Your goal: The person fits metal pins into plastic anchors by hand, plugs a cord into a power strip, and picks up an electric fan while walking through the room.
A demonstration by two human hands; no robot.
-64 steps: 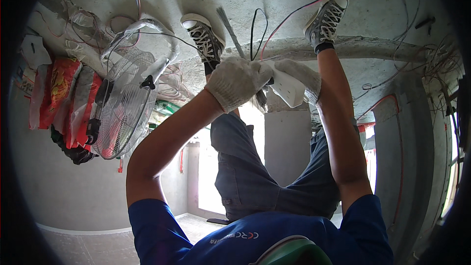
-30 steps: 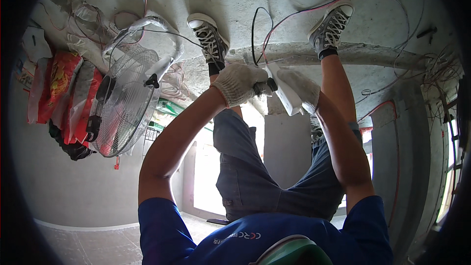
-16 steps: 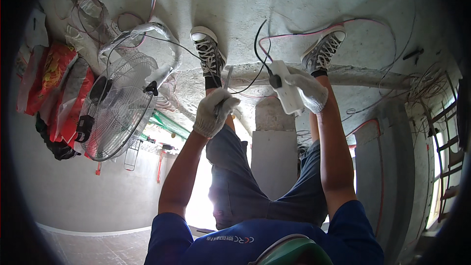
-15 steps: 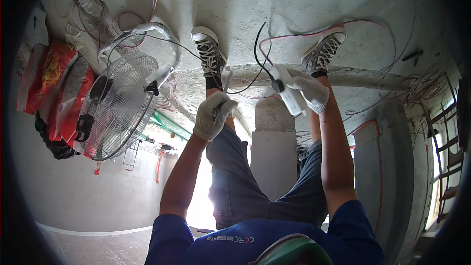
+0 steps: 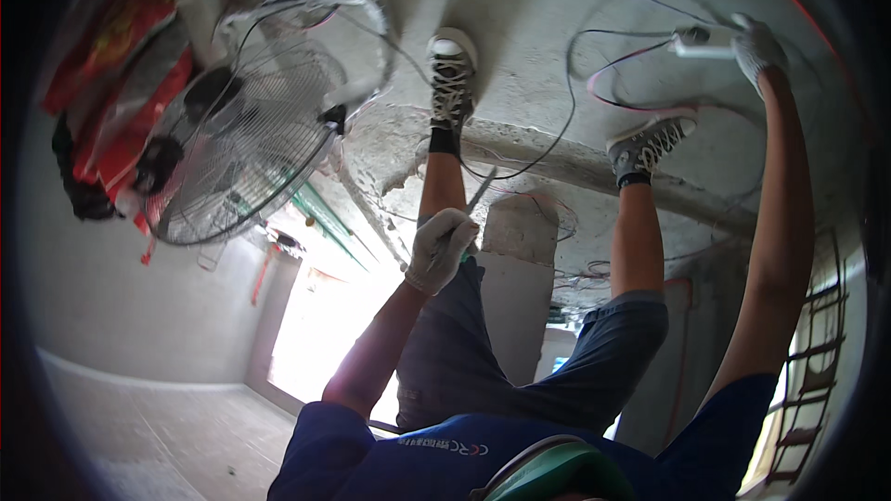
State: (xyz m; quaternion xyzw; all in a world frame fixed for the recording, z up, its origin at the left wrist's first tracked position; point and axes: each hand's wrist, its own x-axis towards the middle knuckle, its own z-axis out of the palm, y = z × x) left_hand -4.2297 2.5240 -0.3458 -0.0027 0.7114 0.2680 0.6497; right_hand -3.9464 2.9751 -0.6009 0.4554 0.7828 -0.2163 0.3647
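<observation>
My left hand [image 5: 440, 252], in a whitish work glove, is closed around a thin grey tool [image 5: 482, 191] whose narrow end points up and away; its kind does not show clearly. Stretched out to the far right, my gloved right hand [image 5: 761, 50] grips one end of a white power strip [image 5: 713, 48] held near the concrete floor. A black plug [image 5: 692, 34] sits at the strip's other end. From there a black cord [image 5: 568, 83] loops toward the fan side, and a pinkish cord [image 5: 599, 83] curls toward my right shoe.
A large wire-caged fan [image 5: 251, 144] stands at the left, beside red bags [image 5: 139, 121]. A raised concrete ridge [image 5: 557, 162] crosses the floor behind my shoes [image 5: 452, 83]. Loose wires lie about. A ladder-like rack [image 5: 809, 376] stands at the right.
My right hand has carried the power strip far out to the right, its cords trailing. My left hand, still holding the thin tool, appears slightly farther right; the whole view has shifted.
</observation>
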